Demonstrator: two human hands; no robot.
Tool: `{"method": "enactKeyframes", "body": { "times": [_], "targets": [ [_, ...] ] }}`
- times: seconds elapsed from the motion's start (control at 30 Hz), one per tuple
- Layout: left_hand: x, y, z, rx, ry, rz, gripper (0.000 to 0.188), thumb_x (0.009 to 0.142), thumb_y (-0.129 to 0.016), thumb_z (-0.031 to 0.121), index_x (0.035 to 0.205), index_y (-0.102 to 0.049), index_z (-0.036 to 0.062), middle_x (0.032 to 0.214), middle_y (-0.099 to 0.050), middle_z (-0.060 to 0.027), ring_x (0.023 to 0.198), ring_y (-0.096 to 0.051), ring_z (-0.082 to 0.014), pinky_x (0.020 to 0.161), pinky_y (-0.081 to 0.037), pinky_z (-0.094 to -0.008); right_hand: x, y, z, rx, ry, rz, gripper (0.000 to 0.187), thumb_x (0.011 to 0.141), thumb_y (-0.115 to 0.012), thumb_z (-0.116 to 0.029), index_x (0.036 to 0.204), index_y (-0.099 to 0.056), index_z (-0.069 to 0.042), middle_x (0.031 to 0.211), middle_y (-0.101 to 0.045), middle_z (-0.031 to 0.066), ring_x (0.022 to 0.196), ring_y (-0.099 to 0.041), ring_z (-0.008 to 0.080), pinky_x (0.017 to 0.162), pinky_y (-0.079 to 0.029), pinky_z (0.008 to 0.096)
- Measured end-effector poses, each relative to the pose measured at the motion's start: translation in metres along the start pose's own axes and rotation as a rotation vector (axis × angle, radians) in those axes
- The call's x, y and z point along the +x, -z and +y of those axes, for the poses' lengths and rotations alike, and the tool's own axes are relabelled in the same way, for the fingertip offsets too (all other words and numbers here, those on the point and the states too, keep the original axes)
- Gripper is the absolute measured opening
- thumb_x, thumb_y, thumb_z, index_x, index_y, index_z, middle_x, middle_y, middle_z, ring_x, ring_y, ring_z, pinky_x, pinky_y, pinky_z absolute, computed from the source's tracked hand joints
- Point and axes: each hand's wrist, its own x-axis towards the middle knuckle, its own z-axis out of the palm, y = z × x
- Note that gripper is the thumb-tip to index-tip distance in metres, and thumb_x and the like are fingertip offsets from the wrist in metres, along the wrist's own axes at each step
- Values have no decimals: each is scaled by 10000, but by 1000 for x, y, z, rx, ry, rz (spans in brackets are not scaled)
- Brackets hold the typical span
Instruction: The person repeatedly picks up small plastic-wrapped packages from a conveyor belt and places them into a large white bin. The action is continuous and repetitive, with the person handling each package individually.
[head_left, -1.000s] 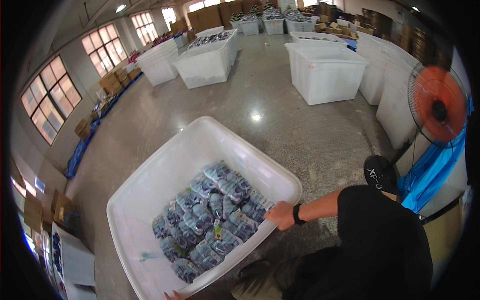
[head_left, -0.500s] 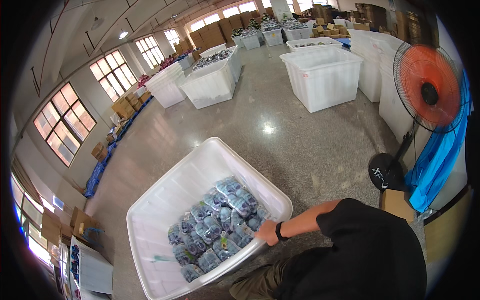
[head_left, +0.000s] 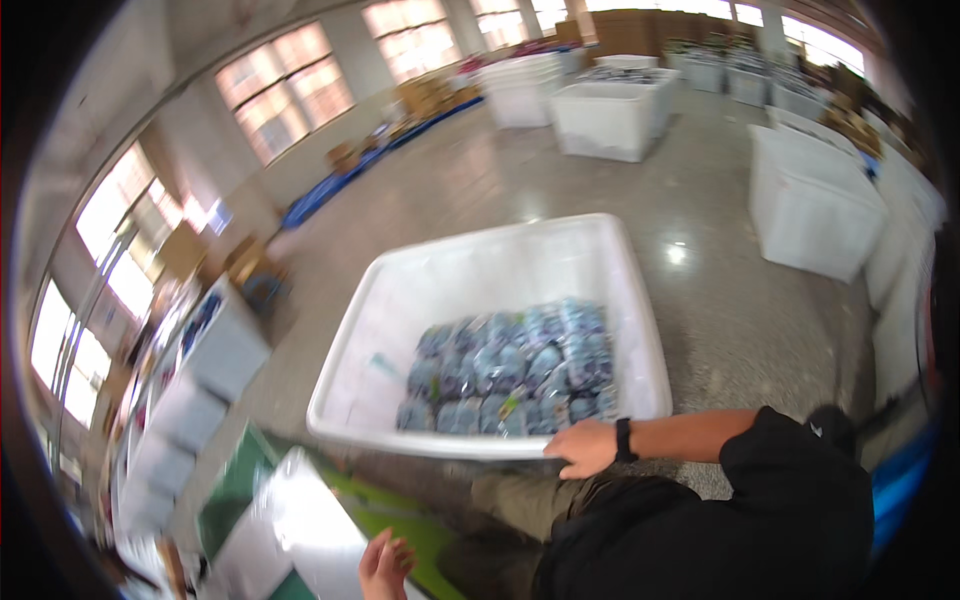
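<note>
In front of me stands a large white plastic bin [head_left: 345, 385]. Several clear-wrapped packs of blue-grey shoes or slippers [head_left: 500, 370] lie in rows on its bottom. My right hand [head_left: 585, 447] grips the bin's near rim, right of the middle, with a dark band on the wrist. At the lower edge, my left hand [head_left: 385, 562] is raised beside a shiny white panel [head_left: 300, 510], its fingers loosely bent and apart with nothing seen in them. Whether it touches the panel I cannot tell.
Green surfaces [head_left: 240, 490] lie around the white panel. White bins [head_left: 205, 345] line the left side. Farther off are more white bins [head_left: 605, 120], another at the right [head_left: 815, 200], and blue sheeting [head_left: 335, 183] along the window wall.
My view has swung left, so the fan has left the picture. The bin now sits squarer before me, with my right hand still on its rim. My left hand and the white panel have come into view.
</note>
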Motion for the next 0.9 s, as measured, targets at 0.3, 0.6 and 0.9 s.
{"method": "enactKeyframes", "body": {
  "times": [0.3,0.6,0.9],
  "targets": [
    [-41,0,-39,-413,45,1,328,1039,-592,170,1332,-583,22,1124,-695,-118,975,-695,-227,842,-586,-375,-13,-14,102,360,-337,-425,996,906,-469,-806,1466,-479,18,1413,-563,237,1315,-532,354,1097,-403,416],
    [-32,5,-50,-579,11,-93,285,1057,-557,203,1283,-612,38,1053,-693,-89,914,-687,-199,809,-596,-363,-15,-19,97,492,-243,-506,1016,859,-604,-739,1542,-390,-18,1515,-483,174,1399,-447,296,1157,-326,411],
    [-31,4,-17,-490,-19,70,241,1042,-589,225,1198,-633,48,971,-675,-59,844,-665,-172,732,-580,-336,-34,-16,69,39,-159,-325,756,673,-789,-407,1304,-596,-38,1078,-704,230,1005,-676,391,869,-524,466]
  ]
}}
